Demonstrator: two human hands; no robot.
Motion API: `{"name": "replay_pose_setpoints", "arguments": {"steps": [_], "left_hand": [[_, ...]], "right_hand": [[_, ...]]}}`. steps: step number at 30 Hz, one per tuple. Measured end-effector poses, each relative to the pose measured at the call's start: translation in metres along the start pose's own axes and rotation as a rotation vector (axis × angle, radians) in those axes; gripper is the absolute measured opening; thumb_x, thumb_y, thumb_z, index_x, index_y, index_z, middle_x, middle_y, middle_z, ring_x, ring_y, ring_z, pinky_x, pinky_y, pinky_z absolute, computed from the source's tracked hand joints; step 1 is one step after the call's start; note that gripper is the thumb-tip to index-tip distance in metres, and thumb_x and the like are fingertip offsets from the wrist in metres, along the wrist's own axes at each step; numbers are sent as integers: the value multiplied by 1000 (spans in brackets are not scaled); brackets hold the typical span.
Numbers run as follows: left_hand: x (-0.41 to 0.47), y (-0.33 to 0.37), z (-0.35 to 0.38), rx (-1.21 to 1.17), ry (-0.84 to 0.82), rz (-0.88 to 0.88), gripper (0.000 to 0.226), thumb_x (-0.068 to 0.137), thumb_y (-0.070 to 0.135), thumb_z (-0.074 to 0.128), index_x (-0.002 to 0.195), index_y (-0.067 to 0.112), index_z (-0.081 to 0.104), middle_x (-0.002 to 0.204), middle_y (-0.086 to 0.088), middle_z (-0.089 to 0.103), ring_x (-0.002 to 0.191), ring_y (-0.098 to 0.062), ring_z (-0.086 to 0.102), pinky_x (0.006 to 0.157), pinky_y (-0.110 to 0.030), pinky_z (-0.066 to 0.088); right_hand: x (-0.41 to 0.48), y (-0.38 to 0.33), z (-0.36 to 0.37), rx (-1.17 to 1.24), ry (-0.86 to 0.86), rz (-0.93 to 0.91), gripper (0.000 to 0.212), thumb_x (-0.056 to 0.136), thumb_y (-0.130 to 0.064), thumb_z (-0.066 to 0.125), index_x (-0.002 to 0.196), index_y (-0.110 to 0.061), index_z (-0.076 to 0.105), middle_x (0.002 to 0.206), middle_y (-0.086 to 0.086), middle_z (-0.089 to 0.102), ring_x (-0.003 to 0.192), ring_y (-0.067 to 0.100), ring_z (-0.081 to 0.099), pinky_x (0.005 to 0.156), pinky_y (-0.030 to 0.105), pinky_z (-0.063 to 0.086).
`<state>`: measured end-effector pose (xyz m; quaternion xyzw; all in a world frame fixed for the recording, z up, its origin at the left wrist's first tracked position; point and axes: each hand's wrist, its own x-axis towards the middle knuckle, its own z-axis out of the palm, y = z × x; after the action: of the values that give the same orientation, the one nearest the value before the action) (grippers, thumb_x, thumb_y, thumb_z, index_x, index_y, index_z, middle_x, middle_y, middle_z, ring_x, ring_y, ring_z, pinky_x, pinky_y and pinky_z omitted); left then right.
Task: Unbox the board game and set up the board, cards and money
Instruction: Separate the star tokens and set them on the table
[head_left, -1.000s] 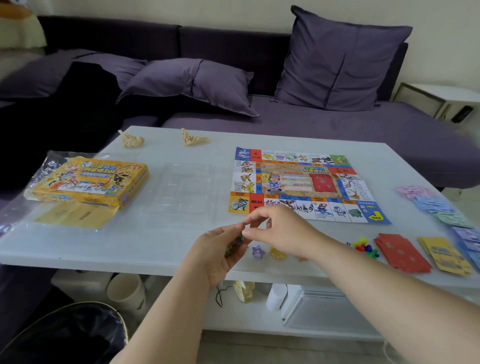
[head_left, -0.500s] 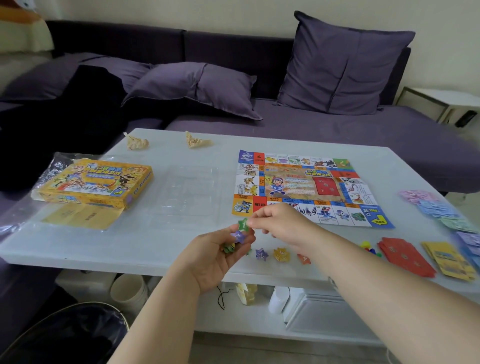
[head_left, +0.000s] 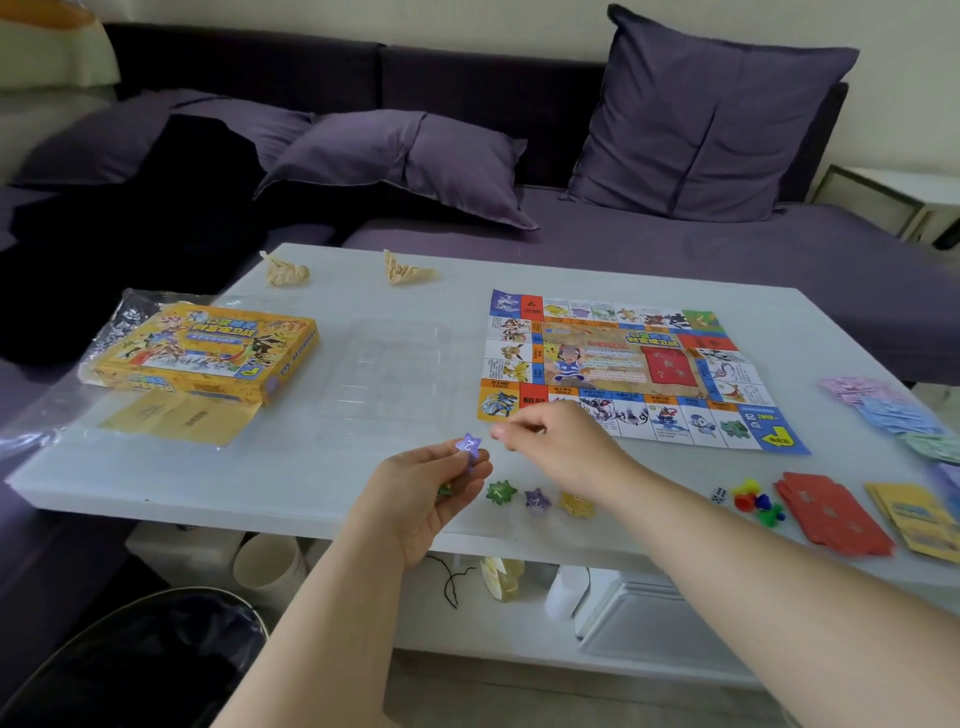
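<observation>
I am seeing the yellow game box (head_left: 208, 353) lying at the bench's (head_left: 322, 467) left. My left hand (head_left: 426, 493) is pinching a purple star token (head_left: 468, 445) above the near edge; my right hand (head_left: 558, 444), fingertips closing on nothing, is hovering just beside it. The board (head_left: 623, 364) is lying unfolded beyond, red cards (head_left: 831, 514) and money (head_left: 893, 410) sitting rightward.

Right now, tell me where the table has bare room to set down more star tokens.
Free: the near strip between the yellow paper and the left hand, and the far strip behind the game board. Crowded: the near edge from the green star through the pawns to the red cards.
</observation>
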<state>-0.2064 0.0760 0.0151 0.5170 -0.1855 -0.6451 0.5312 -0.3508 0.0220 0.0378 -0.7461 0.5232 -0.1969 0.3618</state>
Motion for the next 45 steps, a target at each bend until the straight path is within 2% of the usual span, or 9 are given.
{"name": "replay_pose_setpoints", "arguments": {"steps": [8, 15, 18, 22, 24, 29, 35, 42, 45], "left_hand": [[-7, -3, 12, 16, -89, -62, 14, 93, 4, 53, 94, -3, 66, 81, -13, 67, 66, -14, 67, 59, -21, 57], [-7, -2, 12, -50, -75, -111, 20, 90, -13, 44, 95, -3, 61, 84, -17, 70, 73, -22, 70, 64, -26, 59], [-5, -5, 14, -27, -80, -113, 18, 90, -12, 47, 97, -3, 61, 79, -17, 72, 66, -19, 71, 61, -25, 59], [-3, -9, 16, 15, -114, -111, 26, 91, -9, 48, 115, -6, 59, 85, -19, 70, 66, -17, 71, 55, -21, 56], [-2, -10, 17, 28, -120, -107, 28, 90, -9, 50, 117, -6, 59, 86, -18, 70, 67, -15, 70, 55, -20, 55], [-6, -11, 20, 23, -139, -78, 21, 92, -8, 47, 104, -6, 63, 85, -20, 69, 72, -20, 70, 62, -24, 59], [-5, -2, 15, -259, -53, -109, 15, 93, 1, 52, 99, -6, 63, 84, -17, 72, 71, -22, 72, 62, -30, 60], [-8, 6, 10, -436, -43, -169, 31, 94, -6, 30, 115, -7, 52, 102, -21, 63, 94, -29, 63, 80, -41, 51], [-9, 5, 10, -389, -32, -167, 39, 93, -11, 23, 120, -7, 50, 104, -20, 62, 93, -28, 61, 85, -43, 44]], "right_hand": [[-2, -4, -13, 110, -113, 122, 13, 85, -29, 69, 87, -17, 69, 76, -16, 60, 67, -1, 50, 60, 16, 37], [-10, 7, -26, 199, -105, 159, 6, 86, -21, 68, 80, -22, 70, 76, -13, 67, 59, -4, 50, 60, 16, 37], [-13, 6, -23, 96, -105, 110, 10, 88, -20, 66, 95, -20, 72, 87, -11, 68, 80, -2, 61, 66, 15, 42], [-16, 2, -16, 31, -140, 72, 20, 88, -19, 65, 106, -15, 72, 105, -3, 70, 99, 10, 63, 91, 25, 48], [-16, 0, -16, -24, -176, 62, 18, 90, -21, 64, 104, -16, 74, 104, -2, 71, 97, 11, 63, 89, 26, 48], [-14, -4, -17, -81, -210, 22, 13, 90, -21, 63, 96, -17, 74, 90, -7, 66, 73, -5, 52, 62, 8, 36], [-10, 9, -31, 137, -51, 83, 3, 86, -20, 68, 88, -18, 67, 89, -1, 73, 91, 11, 67, 89, 25, 48], [-12, 27, -11, -183, -192, 94, 9, 84, -14, 69, 92, -16, 71, 85, -5, 66, 79, 7, 60, 69, 15, 45], [-10, 30, -9, -246, -148, 110, 24, 85, -19, 69, 109, -17, 69, 109, -3, 66, 100, 10, 59, 84, 20, 43]]}}
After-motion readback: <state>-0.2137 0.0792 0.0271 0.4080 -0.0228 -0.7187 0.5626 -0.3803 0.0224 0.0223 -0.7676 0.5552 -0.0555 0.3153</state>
